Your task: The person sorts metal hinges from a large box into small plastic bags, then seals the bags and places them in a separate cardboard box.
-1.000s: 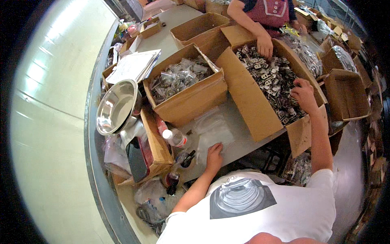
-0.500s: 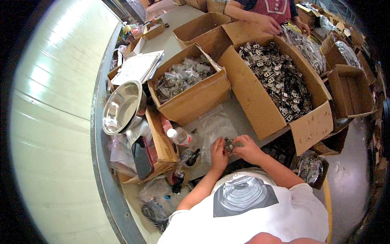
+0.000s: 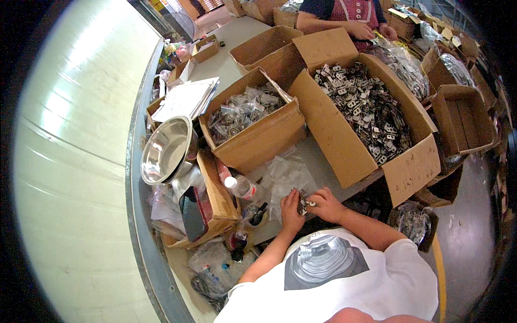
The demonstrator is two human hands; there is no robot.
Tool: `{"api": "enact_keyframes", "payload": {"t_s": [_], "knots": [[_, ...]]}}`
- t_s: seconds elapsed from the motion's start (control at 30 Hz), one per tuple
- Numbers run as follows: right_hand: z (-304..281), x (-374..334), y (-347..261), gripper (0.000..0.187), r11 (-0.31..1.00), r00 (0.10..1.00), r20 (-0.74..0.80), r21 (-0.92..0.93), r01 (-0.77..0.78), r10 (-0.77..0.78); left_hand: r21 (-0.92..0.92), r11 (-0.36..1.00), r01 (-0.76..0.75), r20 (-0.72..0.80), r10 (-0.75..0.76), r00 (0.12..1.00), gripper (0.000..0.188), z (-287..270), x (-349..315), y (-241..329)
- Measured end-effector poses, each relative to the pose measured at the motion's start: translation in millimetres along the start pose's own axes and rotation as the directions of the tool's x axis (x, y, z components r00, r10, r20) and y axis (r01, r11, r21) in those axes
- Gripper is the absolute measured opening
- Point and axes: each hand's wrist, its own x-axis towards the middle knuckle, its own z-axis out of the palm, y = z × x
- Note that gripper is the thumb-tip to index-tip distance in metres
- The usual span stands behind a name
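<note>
Near the table's front edge, several small metal pieces (image 3: 303,204) sit between my two hands. My left hand (image 3: 292,212) has its fingers closed on their left side. From the right, my right hand (image 3: 326,206) pinches at the same pieces, with thumb and fingertips close together. The fingers partly cover them, so their exact shape is hard to make out. Just beyond my hands lie clear plastic bags (image 3: 285,171) on the grey tabletop. A large open carton (image 3: 344,156) holds a heap of similar-looking metal parts (image 3: 369,110).
A carton of bagged parts (image 3: 258,142) stands ahead to the left, beside a steel bowl (image 3: 168,151). Nearer are a white-capped bottle (image 3: 240,187) and a phone (image 3: 193,214) on a box. Across the table, a co-worker in a checked apron (image 3: 353,12) handles something yellow.
My hands remain together around the metal pieces, with the fingers slightly shifted. The co-worker's hands have come closer together. The whole view has shifted a little.
</note>
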Motion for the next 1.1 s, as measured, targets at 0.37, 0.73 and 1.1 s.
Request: {"api": "enact_keyframes", "payload": {"t_s": [0.37, 0.73, 1.1], "knots": [[29.2, 9.1, 11.6, 0.022, 0.911, 0.932, -0.003, -0.214, -0.354, 0.361, -0.086, 0.993, -0.081, 0.121, 0.091, 0.988, 0.06, 7.9, -9.0, 20.2], [-167.3, 96.6, 24.0, 0.025, 0.744, 0.806, 0.471, 0.377, -0.552, 0.359, 0.127, 0.99, -0.056, 0.059, 0.049, 0.997, 0.037, 2.8, 2.1, 1.6], [-189.1, 53.6, 202.7, 0.046, 0.39, 0.236, 0.313, -0.789, -0.475, 0.92, 0.183, 0.983, -0.033, 0.081, 0.018, 0.997, 0.039, 11.9, 22.3, 5.9]]}}
